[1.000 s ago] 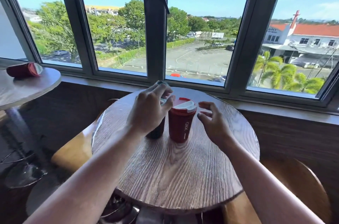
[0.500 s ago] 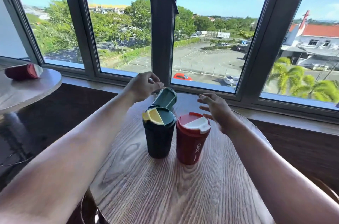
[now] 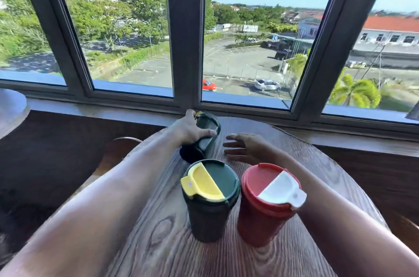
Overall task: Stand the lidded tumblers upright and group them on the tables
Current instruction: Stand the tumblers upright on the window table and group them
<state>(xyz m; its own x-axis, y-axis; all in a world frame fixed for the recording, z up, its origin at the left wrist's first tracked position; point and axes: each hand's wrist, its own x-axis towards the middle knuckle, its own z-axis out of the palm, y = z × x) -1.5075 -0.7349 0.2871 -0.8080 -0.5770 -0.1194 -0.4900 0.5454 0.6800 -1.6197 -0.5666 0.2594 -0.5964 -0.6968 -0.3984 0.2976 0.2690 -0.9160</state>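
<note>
My left hand (image 3: 188, 128) is wrapped over the side of a dark green lidded tumbler (image 3: 201, 138) that lies tipped on its side at the far edge of the round wood-grain table (image 3: 158, 242), near the window sill. My right hand (image 3: 246, 147) rests just beside it with fingers spread flat, gripping nothing. Nearer me, a dark green tumbler with a yellow lid flap (image 3: 209, 199) and a red tumbler with a white lid flap (image 3: 267, 204) stand upright side by side.
</note>
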